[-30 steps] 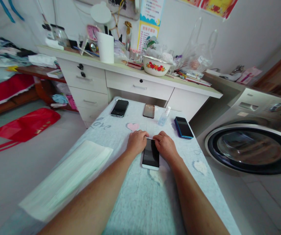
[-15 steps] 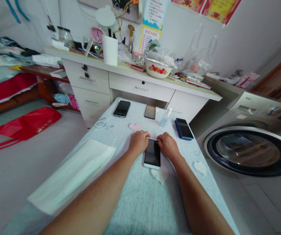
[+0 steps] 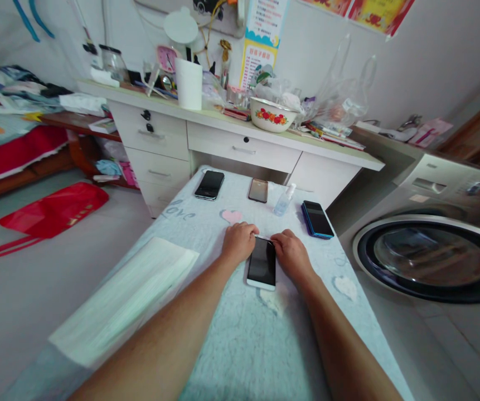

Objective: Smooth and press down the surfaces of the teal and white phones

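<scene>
A white smartphone [image 3: 261, 264] with a dark screen lies face up on the cloth-covered table. My left hand [image 3: 240, 243] is closed at its upper left corner, the fingers curled and pressed on the edge. At the upper right corner my right hand [image 3: 292, 252] is closed too, thumb and fingertips together on the edge. Whether a thin film lies between the fingertips and the phone I cannot make out. Beyond the hands are a clear phone case [image 3: 258, 190] and a clear spray bottle [image 3: 284, 199].
A black phone [image 3: 210, 185] lies at the table's far left, a blue-edged phone [image 3: 317, 219] at the right. A white folded sheet [image 3: 126, 301] rests beside my left forearm. Behind stands a desk [image 3: 223, 139] with a flowered bowl [image 3: 272, 115]; a washing machine [image 3: 427, 223] is at the right.
The whole view has shifted slightly. Both hands stay at the phone's upper corners, with the right hand's fingers a touch farther to the right.
</scene>
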The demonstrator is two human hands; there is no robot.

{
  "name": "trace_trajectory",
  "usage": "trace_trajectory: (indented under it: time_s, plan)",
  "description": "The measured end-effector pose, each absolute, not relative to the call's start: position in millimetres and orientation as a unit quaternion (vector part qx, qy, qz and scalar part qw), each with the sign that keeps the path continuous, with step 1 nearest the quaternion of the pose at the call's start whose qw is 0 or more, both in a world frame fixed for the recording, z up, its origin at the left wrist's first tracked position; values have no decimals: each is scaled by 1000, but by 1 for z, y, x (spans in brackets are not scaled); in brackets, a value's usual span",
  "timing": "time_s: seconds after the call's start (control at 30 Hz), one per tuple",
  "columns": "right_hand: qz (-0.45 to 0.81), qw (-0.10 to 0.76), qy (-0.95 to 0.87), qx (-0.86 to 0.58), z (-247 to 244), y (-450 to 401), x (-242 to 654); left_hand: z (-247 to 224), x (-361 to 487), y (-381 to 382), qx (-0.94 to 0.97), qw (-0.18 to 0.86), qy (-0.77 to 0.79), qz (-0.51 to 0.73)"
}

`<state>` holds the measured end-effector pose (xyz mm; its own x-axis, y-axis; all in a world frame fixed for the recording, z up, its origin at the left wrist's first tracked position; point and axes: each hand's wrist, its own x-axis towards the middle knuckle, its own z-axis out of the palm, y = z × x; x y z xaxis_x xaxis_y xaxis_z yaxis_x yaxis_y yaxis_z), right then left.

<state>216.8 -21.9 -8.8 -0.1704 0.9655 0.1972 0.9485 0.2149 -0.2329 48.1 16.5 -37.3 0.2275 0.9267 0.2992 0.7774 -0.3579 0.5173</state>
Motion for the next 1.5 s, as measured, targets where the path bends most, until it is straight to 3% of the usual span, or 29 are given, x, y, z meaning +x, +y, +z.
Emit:
trace_trajectory:
  time_s: [1.1,1.5]
  plan:
    - [92,160,-804,-565,-2,-34,223,-35,49,16,771,145,557,273]
    - [45,212,-778,-590,-18,-25,225,-36,49,15,771,140,558,274]
